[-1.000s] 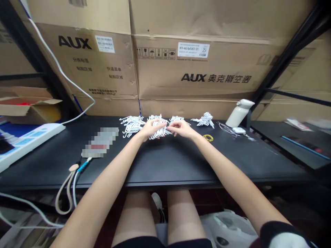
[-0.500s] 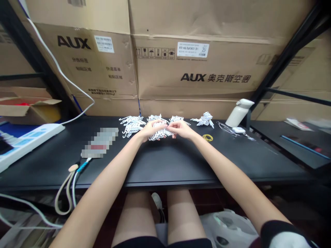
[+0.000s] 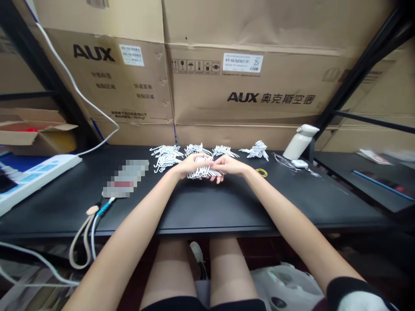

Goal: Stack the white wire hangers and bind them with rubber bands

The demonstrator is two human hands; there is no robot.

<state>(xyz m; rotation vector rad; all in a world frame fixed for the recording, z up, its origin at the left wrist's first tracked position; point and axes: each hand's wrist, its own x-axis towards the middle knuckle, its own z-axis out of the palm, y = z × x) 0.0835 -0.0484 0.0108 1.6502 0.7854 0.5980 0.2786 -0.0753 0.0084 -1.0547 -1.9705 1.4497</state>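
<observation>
Just above the black tabletop, in the head view, a bundle of thin white hooks (image 3: 199, 174) is held between my two hands. My left hand (image 3: 188, 165) wraps round its left side with the thumb across the top. At the bundle's right end, the closed fingers of my right hand (image 3: 231, 166) grip the straight ends. Behind the hands lie more white hooks: a left pile (image 3: 165, 157), a middle pile (image 3: 193, 149) and a right pile (image 3: 224, 150). Yellow rubber bands (image 3: 261, 172) lie beside my right wrist, which partly covers them.
A separate white bundle (image 3: 258, 150) lies farther right, near glasses (image 3: 285, 162) and a white bottle (image 3: 298, 142). On the left are a blurred-out flat object (image 3: 126, 178) with a strap, a power strip (image 3: 39, 179) and an open carton (image 3: 35, 138). Large cardboard boxes (image 3: 246, 112) stand behind the table (image 3: 207, 207).
My right hand has shifted slightly right and down, its lower fingers more spread beneath the bundle. The held bundle has moved a little to the right. The right wrist now covers part of the rubber bands.
</observation>
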